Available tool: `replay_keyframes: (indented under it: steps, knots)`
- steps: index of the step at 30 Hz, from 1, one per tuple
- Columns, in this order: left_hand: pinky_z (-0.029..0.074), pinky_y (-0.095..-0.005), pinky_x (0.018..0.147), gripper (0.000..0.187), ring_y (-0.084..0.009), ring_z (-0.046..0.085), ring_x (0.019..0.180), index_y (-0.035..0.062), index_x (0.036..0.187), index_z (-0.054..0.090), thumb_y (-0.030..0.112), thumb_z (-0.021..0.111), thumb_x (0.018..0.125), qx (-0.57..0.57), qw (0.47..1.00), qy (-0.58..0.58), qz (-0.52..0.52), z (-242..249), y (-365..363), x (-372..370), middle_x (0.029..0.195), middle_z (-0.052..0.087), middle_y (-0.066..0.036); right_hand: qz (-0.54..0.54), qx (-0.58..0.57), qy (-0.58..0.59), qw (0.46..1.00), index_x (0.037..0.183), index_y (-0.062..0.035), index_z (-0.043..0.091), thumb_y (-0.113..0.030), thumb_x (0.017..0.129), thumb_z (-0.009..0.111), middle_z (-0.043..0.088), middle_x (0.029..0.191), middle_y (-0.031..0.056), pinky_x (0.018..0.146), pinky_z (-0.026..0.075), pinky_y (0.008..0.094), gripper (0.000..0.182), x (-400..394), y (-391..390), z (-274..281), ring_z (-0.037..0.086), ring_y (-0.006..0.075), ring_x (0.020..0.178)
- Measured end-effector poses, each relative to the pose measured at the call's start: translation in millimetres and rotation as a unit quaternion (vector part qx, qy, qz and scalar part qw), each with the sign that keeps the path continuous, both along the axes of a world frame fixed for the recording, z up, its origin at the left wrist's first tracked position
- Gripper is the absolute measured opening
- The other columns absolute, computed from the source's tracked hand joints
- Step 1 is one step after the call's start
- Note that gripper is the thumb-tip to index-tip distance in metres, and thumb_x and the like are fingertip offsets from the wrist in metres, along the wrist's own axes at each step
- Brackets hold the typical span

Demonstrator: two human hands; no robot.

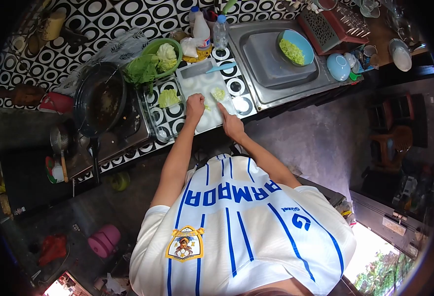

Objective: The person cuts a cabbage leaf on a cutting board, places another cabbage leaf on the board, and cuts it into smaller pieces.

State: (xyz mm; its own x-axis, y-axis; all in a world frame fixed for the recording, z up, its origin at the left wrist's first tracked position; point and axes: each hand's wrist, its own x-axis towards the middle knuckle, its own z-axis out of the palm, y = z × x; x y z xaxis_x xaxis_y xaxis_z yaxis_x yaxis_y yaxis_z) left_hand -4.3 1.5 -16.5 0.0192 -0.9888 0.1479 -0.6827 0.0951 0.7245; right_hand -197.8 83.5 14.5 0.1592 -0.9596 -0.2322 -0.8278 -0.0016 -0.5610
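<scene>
My left hand [195, 105] is closed over the white cutting board [197, 89], its fingers curled in; whatever they hold, if anything, is hidden. My right hand [233, 125] reaches in from the right with its index finger stretched forward and the other fingers curled underneath. Just ahead of that fingertip lies a small heap of cut pale-green cabbage [218, 93]. Green scraps lie between the hands. At the board's far end rests a broad-bladed knife [220, 68] with a blue handle. A cabbage leaf piece [168, 98] sits in a clear glass dish [162, 129] left of my left hand.
A green basin [179, 48] of leafy vegetables stands behind the dish. On the left, a dark wok [100, 98] sits on the stove. A blue bowl [303, 42] of chopped greens rests on an upturned grey tub [261, 59] in the sink. Bottles [221, 33] stand behind the board.
</scene>
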Motion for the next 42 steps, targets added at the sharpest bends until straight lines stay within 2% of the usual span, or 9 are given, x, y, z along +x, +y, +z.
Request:
replay_keyframes:
  steps: [8, 14, 26, 36, 42]
  knots:
    - [0.055, -0.0434, 0.078, 0.012, -0.0391, 0.069, 0.085, 0.0005, 0.087, 0.073, 0.002, 0.064, 0.080, 0.011, 0.999, 0.023, -0.025, -1, -3, 6, 0.089, 0.071, -0.020, 0.001, -0.017, -0.083, 0.996, 0.159, -0.0306, 0.027, -0.022, 0.105, 0.042, 0.064, 0.076, 0.0348, 0.072, 0.049, 0.0636, 0.056, 6, -1, 13, 0.063, 0.0553, 0.074]
    - [0.055, -0.0424, 0.080, 0.013, -0.0377, 0.070, 0.088, 0.0018, 0.091, 0.075, 0.006, 0.068, 0.082, 0.045, 0.999, 0.018, -0.021, -8, -6, 9, 0.092, 0.072, -0.020, 0.017, -0.036, -0.186, 0.982, 0.157, -0.0229, 0.034, -0.020, 0.105, 0.041, 0.064, 0.081, 0.0357, 0.077, 0.047, 0.0626, 0.053, 23, -4, -7, 0.063, 0.0564, 0.080]
    - [0.055, -0.0443, 0.081, 0.011, -0.0392, 0.069, 0.089, 0.0029, 0.089, 0.076, 0.005, 0.067, 0.083, 0.037, 0.999, 0.001, -0.007, -2, -3, 4, 0.093, 0.072, -0.020, -0.002, -0.015, -0.197, 0.980, 0.156, -0.0181, 0.034, -0.018, 0.104, 0.040, 0.064, 0.083, 0.0369, 0.078, 0.048, 0.0627, 0.052, 40, -12, -8, 0.062, 0.0574, 0.082]
    - [0.055, -0.0447, 0.079, 0.011, -0.0402, 0.068, 0.086, 0.0012, 0.086, 0.074, 0.000, 0.065, 0.080, 0.000, 1.000, 0.005, -0.007, 1, -2, 0, 0.090, 0.071, -0.020, 0.012, -0.020, -0.168, 0.986, 0.155, -0.0223, 0.038, -0.017, 0.103, 0.044, 0.064, 0.079, 0.0353, 0.072, 0.047, 0.0623, 0.053, 31, -17, -8, 0.062, 0.0564, 0.078]
    - [0.055, -0.0447, 0.079, 0.012, -0.0404, 0.068, 0.085, 0.0012, 0.085, 0.074, -0.001, 0.063, 0.079, -0.006, 1.000, 0.007, -0.002, 3, 1, -1, 0.088, 0.071, -0.021, 0.008, -0.005, -0.142, 0.990, 0.155, -0.0251, 0.037, -0.016, 0.103, 0.045, 0.065, 0.082, 0.0337, 0.072, 0.047, 0.0620, 0.054, 15, 17, -9, 0.062, 0.0556, 0.080]
